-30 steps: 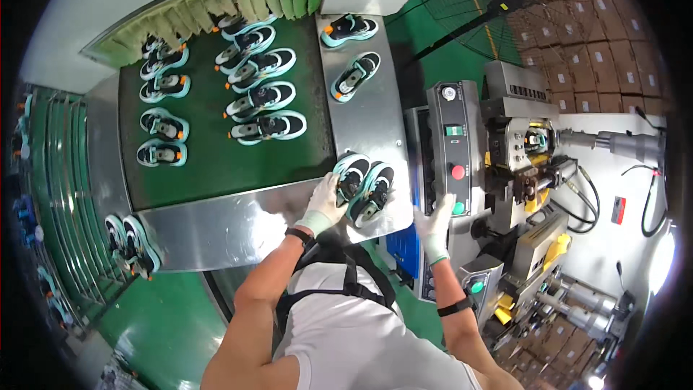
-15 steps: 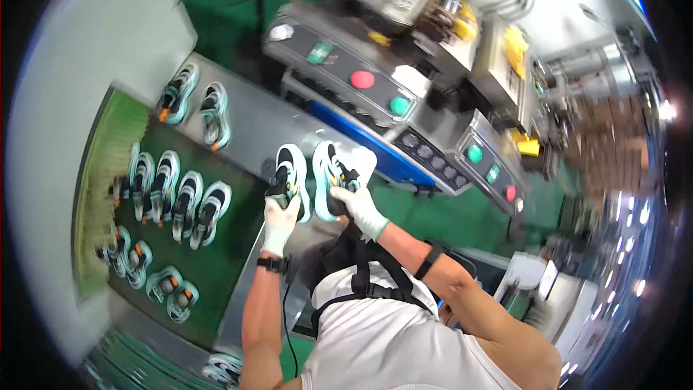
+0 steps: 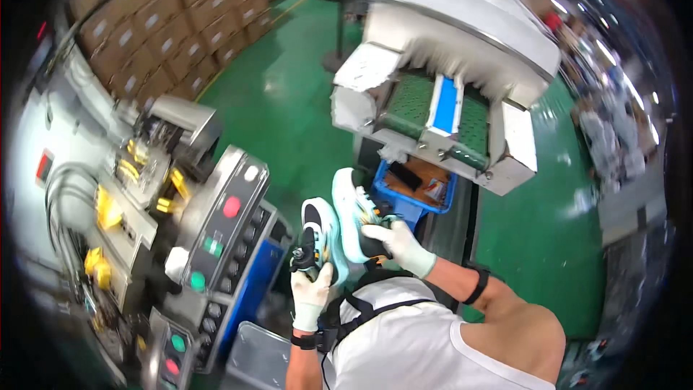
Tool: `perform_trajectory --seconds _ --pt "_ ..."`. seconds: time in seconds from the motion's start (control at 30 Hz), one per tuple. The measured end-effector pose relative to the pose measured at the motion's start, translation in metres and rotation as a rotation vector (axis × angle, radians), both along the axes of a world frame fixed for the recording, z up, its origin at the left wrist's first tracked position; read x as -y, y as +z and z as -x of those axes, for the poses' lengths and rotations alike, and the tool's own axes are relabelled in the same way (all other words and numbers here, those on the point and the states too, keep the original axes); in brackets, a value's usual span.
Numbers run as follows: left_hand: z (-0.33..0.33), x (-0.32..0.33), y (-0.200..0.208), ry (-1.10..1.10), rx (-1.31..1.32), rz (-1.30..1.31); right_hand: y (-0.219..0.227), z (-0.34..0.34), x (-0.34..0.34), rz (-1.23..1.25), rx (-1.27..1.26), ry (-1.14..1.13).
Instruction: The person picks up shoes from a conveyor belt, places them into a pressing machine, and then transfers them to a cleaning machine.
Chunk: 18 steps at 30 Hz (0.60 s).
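My left hand (image 3: 312, 290), in a white glove, grips a sneaker (image 3: 317, 235) near its heel. That shoe is black and white with a pale mint sole, its toe pointing away from me. In my right hand (image 3: 401, 245), also gloved in white, is a second sneaker (image 3: 349, 206) of the same colours, held by its heel end. The two shoes are side by side in the air before my chest, close together. My palms and some fingertips are hidden behind the shoes and gloves.
At left stands a machine with a button panel (image 3: 224, 224) and yellow parts. Ahead is a white conveyor machine (image 3: 462, 22) with green belts and a hanging fringe. A blue bin (image 3: 448, 206) sits below it. Cardboard boxes (image 3: 166, 29) are stacked at the far left.
My view has swung right, from the shoe-lined bench and green conveyor to the white conveyor machine. Both sneakers came along, still in my hands. The button-panel machine now appears on the left.
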State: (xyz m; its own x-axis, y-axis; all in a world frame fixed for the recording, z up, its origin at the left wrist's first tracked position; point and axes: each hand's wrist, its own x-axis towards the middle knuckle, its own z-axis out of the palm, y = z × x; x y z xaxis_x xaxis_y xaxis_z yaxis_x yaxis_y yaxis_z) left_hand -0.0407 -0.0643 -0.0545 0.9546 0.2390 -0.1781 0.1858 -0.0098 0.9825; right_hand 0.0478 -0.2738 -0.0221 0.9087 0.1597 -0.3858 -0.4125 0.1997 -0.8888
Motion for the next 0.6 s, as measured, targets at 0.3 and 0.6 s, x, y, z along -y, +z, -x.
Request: perform_trajectory --seconds 0.3,0.6 --pt "-0.297 0.213 0.073 -0.291 0.538 -0.296 0.037 -0.136 0.262 0.653 0.483 -0.714" --pt "-0.482 0.314 0.009 -0.429 0.523 -0.574 -0.01 -0.307 0.323 1.075 0.191 -0.851"
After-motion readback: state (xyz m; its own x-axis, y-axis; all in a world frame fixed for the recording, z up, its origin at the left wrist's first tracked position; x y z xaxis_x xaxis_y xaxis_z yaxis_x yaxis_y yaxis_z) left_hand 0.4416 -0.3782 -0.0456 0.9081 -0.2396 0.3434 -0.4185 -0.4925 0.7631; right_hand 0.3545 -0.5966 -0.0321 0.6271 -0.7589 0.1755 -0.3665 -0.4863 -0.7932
